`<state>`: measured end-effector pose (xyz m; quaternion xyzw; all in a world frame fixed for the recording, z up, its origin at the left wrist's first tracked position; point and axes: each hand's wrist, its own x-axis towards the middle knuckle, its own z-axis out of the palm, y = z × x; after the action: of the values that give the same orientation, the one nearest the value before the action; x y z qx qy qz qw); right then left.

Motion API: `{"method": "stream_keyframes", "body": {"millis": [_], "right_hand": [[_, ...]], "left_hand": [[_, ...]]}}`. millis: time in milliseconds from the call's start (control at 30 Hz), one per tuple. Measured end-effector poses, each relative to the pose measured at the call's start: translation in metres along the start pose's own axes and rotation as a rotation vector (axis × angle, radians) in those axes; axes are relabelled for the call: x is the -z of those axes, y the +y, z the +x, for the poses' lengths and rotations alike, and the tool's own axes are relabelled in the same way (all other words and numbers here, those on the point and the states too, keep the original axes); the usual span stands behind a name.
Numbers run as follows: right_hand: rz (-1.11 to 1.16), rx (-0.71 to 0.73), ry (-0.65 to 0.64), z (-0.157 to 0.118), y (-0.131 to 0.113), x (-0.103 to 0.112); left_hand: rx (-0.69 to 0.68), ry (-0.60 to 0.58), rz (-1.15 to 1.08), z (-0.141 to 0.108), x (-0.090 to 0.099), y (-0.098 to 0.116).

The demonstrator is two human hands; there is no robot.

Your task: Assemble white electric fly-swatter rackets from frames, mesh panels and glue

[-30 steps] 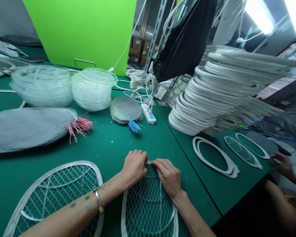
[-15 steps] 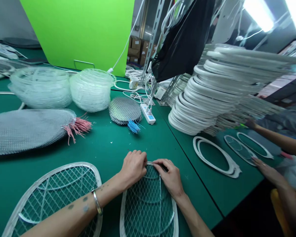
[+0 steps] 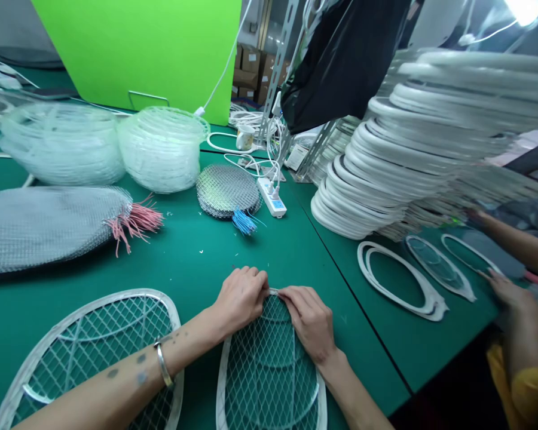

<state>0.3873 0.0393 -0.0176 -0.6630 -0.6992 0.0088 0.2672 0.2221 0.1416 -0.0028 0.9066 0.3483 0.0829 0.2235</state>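
A white oval frame with mesh (image 3: 222, 382) lies in front of me on the green table. My left hand (image 3: 244, 298) is closed on the top left of its rim, the fingers curled under. On the top right of the same rim, my right hand (image 3: 309, 319) pinches with thumb and fingers. The two hands are a small gap apart. A second white meshed frame (image 3: 94, 304) lies at the left, partly under my left forearm.
Grey mesh ovals with pink wires (image 3: 49, 227) and blue wires (image 3: 228, 188) lie beyond. Behind stand clear rings (image 3: 161, 152), a power strip (image 3: 272, 198) and tall stacks of white frames (image 3: 385, 161). At right, a person's hand (image 3: 506, 289) touches an oval frame (image 3: 470, 254).
The view has shifted slightly. My hands keep their hold on the rim. The other person's near hand has moved from one oval frame to the one farther right.
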Motion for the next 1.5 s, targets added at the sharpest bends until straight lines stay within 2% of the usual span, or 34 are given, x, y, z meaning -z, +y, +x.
{"method": "stream_keyframes", "body": {"millis": [233,467,800,1133,1333,1500], "right_hand": [[-0.053,-0.002,-0.048,0.004,-0.007,0.008],[-0.361,0.044,-0.040,0.005,-0.027,0.010],[-0.437,0.004,-0.069,0.009,-0.035,0.009],[-0.227,-0.045,-0.189,0.023,-0.018,0.014],[-0.066,-0.267,-0.222,0.025,-0.013,0.016],[0.136,-0.454,-0.311,0.036,0.009,0.011]], "left_hand": [[0.025,-0.017,0.006,0.002,0.001,0.003],[0.035,-0.019,0.004,0.002,0.002,0.003],[0.035,-0.010,0.013,0.001,0.001,0.005],[0.049,0.011,0.010,-0.001,0.001,0.007],[0.050,-0.001,-0.023,0.000,0.003,0.006],[0.076,-0.019,-0.057,0.003,0.006,0.005]]}}
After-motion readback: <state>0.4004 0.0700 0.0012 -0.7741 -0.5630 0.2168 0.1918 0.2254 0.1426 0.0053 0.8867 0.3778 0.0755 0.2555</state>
